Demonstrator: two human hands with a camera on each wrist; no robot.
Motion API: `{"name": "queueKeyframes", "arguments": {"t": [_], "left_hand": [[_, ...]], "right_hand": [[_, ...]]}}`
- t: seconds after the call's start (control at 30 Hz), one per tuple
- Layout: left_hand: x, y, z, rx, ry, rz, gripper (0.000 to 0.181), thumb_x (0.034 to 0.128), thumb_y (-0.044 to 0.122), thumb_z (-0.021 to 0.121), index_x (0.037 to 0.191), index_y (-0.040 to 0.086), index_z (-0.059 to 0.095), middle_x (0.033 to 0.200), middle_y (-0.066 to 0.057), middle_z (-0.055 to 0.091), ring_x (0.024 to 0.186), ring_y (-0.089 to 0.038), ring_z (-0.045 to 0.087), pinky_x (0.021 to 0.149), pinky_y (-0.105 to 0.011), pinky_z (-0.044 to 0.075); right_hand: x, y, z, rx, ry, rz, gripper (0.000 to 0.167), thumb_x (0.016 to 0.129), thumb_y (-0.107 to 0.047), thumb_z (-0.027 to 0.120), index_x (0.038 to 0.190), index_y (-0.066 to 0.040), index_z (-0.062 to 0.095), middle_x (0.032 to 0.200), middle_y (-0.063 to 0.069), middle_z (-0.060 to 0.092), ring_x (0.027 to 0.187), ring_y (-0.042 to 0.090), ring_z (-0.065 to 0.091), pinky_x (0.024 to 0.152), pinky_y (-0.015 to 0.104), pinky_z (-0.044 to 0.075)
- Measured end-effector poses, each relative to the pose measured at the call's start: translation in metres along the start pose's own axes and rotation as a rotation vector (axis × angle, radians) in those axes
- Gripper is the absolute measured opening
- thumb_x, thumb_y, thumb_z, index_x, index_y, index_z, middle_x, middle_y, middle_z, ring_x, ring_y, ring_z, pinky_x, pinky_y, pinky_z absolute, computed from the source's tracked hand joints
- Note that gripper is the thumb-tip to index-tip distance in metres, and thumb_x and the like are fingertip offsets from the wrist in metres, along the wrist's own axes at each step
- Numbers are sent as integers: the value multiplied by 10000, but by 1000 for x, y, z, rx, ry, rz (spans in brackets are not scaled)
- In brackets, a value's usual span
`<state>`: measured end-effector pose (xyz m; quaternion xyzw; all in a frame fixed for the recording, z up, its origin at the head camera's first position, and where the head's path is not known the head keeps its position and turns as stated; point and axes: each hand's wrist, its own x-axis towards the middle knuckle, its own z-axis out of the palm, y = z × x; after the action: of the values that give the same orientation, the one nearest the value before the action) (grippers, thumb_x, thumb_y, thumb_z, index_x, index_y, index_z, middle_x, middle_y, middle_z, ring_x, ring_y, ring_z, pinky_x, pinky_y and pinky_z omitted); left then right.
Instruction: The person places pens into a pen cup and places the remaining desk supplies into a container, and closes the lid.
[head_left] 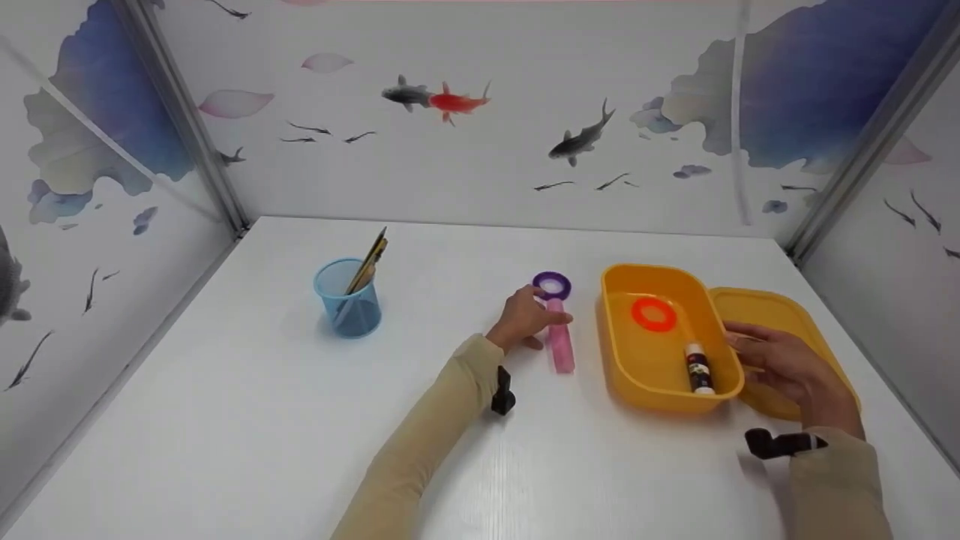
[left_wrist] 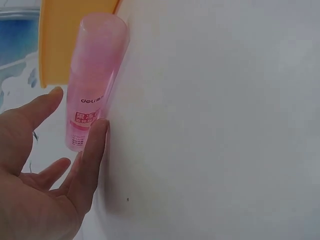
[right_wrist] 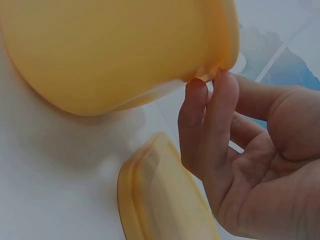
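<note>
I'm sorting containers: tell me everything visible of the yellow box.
The yellow box is a deep rounded rectangle, smooth, plastic-looking, standing open side up on the white table. An orange ring and a small dark-labelled tube with white ends lie inside. The right hand holds its right rim; a yellow lid lies beside it, partly hidden.

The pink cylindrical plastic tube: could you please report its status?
Left hand at tube. Right hand pinching rim of yellow rectangular plastic box. Tube outside box; purple ring at tube's far end.
</note>
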<state>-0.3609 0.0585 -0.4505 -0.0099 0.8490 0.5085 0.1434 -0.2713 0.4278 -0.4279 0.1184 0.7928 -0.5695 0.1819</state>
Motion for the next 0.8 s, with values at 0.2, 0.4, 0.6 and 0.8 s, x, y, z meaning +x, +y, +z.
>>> {"name": "queueKeyframes", "arguments": {"t": [0.2,0.4,0.6,0.8], "left_hand": [[1,4,6,54,19,-9,797,771,352,871,1430,114,491,1269,-84,621,792,-168,630,551,-247,590],[-2,4,7,58,17,-14,746,774,328,871,1397,97,530,1079,-43,626,705,-155,602,558,-240,579],[-5,6,0,-15,-25,-36,630,792,213,854,1332,71,562,987,-36,607,727,-153,628,575,-254,601],[-5,5,-2,-21,-38,-31,581,801,162,832,1312,63,575,1000,-43,652,641,-131,637,537,-255,594]], "right_hand": [[-1,-2,0,7,2,16,939,866,-553,681,1595,-155,244,1008,-298,612,988,40,643,893,185,557],[-2,-2,0,15,-8,13,950,869,-546,680,1598,-141,225,1006,-291,620,983,49,644,884,180,562],[-2,-3,0,30,-10,16,937,865,-538,690,1593,-151,245,1008,-292,631,992,65,636,874,178,557],[1,-2,0,0,-11,3,909,899,-538,658,1596,-134,235,1000,-291,622,976,34,639,882,197,568]]}}
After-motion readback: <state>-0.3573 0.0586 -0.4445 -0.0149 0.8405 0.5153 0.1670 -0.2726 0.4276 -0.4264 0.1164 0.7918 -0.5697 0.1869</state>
